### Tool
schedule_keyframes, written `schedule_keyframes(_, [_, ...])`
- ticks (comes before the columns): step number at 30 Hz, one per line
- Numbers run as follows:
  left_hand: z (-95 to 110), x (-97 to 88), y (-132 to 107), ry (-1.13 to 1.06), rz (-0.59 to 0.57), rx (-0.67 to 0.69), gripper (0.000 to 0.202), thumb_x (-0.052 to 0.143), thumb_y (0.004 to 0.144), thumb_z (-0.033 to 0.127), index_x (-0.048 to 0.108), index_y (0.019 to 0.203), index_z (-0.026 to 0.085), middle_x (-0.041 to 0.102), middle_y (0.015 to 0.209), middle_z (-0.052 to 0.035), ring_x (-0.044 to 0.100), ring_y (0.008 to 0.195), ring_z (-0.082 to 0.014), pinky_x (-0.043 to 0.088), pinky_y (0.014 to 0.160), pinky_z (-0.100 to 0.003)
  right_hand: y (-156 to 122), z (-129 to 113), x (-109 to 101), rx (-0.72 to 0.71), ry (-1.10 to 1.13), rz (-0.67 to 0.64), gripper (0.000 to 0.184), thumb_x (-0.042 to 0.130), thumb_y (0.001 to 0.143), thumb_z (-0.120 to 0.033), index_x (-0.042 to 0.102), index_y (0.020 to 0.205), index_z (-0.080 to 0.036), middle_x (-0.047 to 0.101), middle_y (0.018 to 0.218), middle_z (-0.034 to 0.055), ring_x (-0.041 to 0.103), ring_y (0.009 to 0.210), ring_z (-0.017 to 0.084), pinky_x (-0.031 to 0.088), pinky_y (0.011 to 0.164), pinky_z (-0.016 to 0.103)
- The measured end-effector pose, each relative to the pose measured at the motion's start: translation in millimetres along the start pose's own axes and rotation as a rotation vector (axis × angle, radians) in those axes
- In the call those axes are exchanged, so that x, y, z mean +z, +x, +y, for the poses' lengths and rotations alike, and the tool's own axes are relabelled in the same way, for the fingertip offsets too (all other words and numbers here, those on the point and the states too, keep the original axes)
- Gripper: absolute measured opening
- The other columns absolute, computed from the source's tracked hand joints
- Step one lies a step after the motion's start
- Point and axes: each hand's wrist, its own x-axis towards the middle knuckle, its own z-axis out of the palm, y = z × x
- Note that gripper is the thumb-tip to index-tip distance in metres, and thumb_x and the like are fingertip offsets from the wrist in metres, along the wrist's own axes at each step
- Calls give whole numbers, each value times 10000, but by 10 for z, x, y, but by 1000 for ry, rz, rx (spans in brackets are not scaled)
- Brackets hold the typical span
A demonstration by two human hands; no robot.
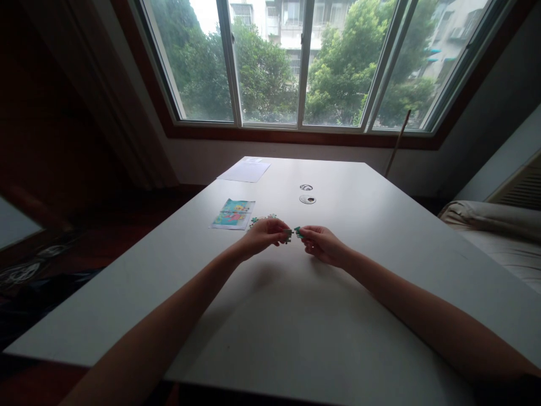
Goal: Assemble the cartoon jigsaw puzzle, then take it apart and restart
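Over the middle of the white table (253,316), my left hand (266,234) pinches a green jigsaw puzzle piece (288,235) between thumb and fingers. Facing it, my right hand (323,243) grips another green puzzle piece (298,232) at its fingertips. A narrow gap shows between the two pieces. Just behind my left hand lie more loose puzzle pieces (255,220), partly hidden by that hand. To their left is a colourful picture sheet (234,214) in blue, red and yellow, lying flat.
Two small round items, a dark-patterned disc (306,187) and a pale disc with a dark spot (307,199), lie beyond my hands. White paper (245,171) rests at the far left corner. A thin stick (398,144) leans by the window, and a cushioned seat (494,231) stands at the right.
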Motion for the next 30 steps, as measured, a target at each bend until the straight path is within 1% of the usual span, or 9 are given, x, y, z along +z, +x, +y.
schedule_keyframes(4, [-36, -4, 17, 4, 121, -13, 195, 674, 647, 239, 602, 782, 118, 642, 676, -32, 582, 599, -124, 428, 534, -226, -2, -46, 15, -59, -11, 63, 249, 750, 588, -311, 590, 663, -135, 481, 517, -52, 371, 440, 15, 301, 428, 157])
schedule_keyframes(8, [-21, 58, 9, -17, 180, -11, 187, 671, 646, 230, 594, 770, 115, 639, 678, -31, 584, 622, -130, 441, 570, -247, -24, -30, 64, -181, -228, 13, 262, 725, 607, -355, 594, 669, -137, 551, 574, -21, 420, 468, 40, 310, 443, 189])
schedule_keyframes(11, [-1, 120, 4, -40, 146, 4, 182, 678, 640, 226, 595, 757, 113, 642, 669, -36, 590, 633, -139, 447, 587, -260, -45, -7, 101, -316, -434, 5, 281, 704, 620, -386, 609, 712, -137, 588, 614, 3, 450, 490, 63, 331, 461, 212])
schedule_keyframes(13, [11, 145, 2, -56, 105, 14, 178, 676, 645, 221, 599, 761, 111, 646, 666, -40, 595, 642, -145, 445, 586, -259, -50, 1, 107, -385, -520, 52, 300, 691, 628, -407, 608, 730, -138, 596, 614, 12, 468, 505, 80, 344, 471, 223])
schedule_keyframes(16, [25, 154, -3, -85, 52, 25, 200, 682, 633, 188, 603, 801, 114, 654, 697, -43, 604, 684, -153, 449, 607, -262, -48, 4, 89, -441, -588, 136, 323, 663, 646, -447, 598, 737, -144, 596, 604, 19, 471, 503, 93, 354, 474, 231])
schedule_keyframes(19, [42, 151, -11, -114, 24, 21, 252, 707, 615, 183, 600, 832, 112, 660, 744, -53, 609, 718, -160, 456, 639, -275, -44, 8, 67, -472, -643, 166, 337, 651, 651, -469, 597, 737, -148, 588, 591, 19, 465, 498, 98, 354, 472, 232])
schedule_keyframes(22, [57, 155, -15, -136, 25, 3, 259, 718, 634, 231, 600, 829, 107, 658, 754, -57, 609, 720, -156, 452, 643, -271, -38, 16, 58, -489, -662, 164, 339, 652, 654, -464, 591, 765, -149, 581, 566, 12, 453, 485, 95, 343, 463, 223])
schedule_keyframes(26, [55, 151, -16, -178, 38, -33, 268, 714, 657, 297, 599, 811, 111, 659, 739, -52, 612, 726, -151, 451, 660, -269, -21, 35, 42, -460, -685, 162, 373, 640, 663, -477, 607, 830, -145, 574, 566, 9, 451, 483, 96, 346, 461, 224])
schedule_keyframes(30, [45, 134, -18, -226, 57, -76, 305, 716, 649, 336, 591, 823, 120, 663, 751, -55, 618, 712, -151, 464, 676, -288, -17, 35, 39, -430, -737, 167, 382, 609, 668, -525, 608, 690, -143, 556, 568, 8, 441, 485, 93, 340, 461, 228])
